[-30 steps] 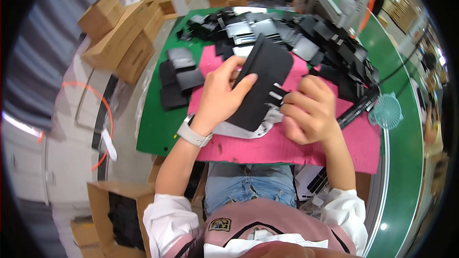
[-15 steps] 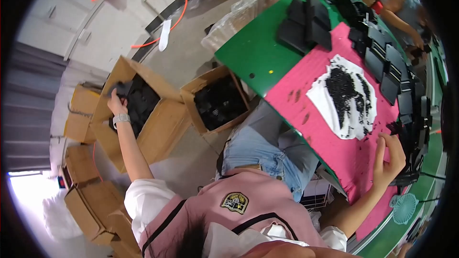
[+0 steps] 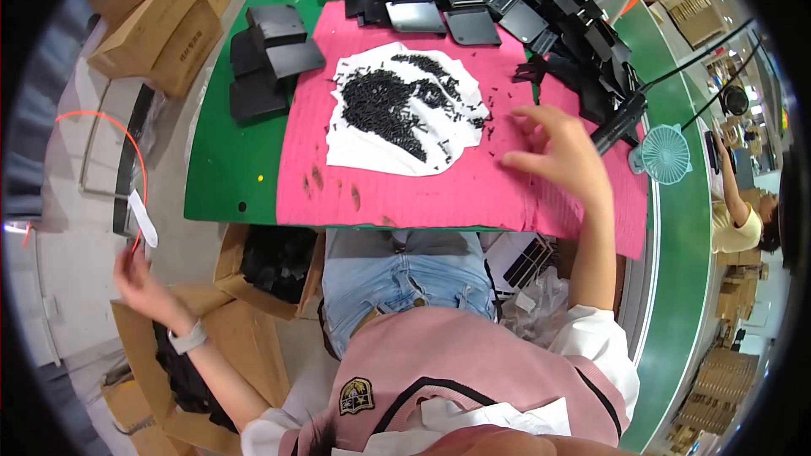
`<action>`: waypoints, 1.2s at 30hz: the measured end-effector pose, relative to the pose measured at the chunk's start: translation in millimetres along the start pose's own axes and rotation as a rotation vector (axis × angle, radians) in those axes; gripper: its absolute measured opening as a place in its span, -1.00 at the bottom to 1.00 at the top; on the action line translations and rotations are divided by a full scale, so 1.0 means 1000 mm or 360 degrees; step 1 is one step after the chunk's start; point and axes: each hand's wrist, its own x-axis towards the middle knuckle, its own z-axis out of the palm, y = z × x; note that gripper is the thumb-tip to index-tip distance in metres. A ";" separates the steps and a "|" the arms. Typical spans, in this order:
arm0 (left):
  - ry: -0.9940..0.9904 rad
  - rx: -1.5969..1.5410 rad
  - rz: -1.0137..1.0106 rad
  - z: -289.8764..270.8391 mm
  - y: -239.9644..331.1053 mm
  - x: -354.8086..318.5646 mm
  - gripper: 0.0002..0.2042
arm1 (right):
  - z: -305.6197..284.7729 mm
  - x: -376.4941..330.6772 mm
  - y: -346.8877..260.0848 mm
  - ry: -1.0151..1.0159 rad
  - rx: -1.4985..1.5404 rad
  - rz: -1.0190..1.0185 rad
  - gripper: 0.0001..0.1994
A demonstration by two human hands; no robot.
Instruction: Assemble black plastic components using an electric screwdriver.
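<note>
So in the head view your right hand (image 3: 564, 154) is half-open and empty, just right of the small black pieces (image 3: 376, 105) on the white cloth (image 3: 359, 157), while your left's (image 3: 145, 287) loosely curled near an open carton (image 3: 245, 346), can't tell if it's gripping anything.

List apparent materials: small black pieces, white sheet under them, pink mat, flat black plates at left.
Small black pieces: metal or plastic, unclear; slightly shiny, tiny glints.
White sheet: probably cloth or thin foam, matte; soft creases.
Pink mat: likely corrugated plastic or card, dull; fine ridges.
Flat black plates: probably plastic, satin; soft sheen, rounded corners.
</note>
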 end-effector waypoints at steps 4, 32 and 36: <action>-0.1019 -0.0241 0.0795 0.113 0.124 -0.051 -0.86 | 0.024 -0.005 -0.002 0.0212 -0.0296 -0.0130 -0.44; -0.1813 -0.0679 0.0626 0.239 0.208 -0.099 -0.89 | 0.047 0.017 0.003 0.0290 -0.0196 -0.0336 -0.86; -0.1847 -0.0794 0.0600 0.234 0.212 -0.098 -0.91 | 0.047 0.017 -0.001 0.0247 -0.0293 -0.0311 -0.87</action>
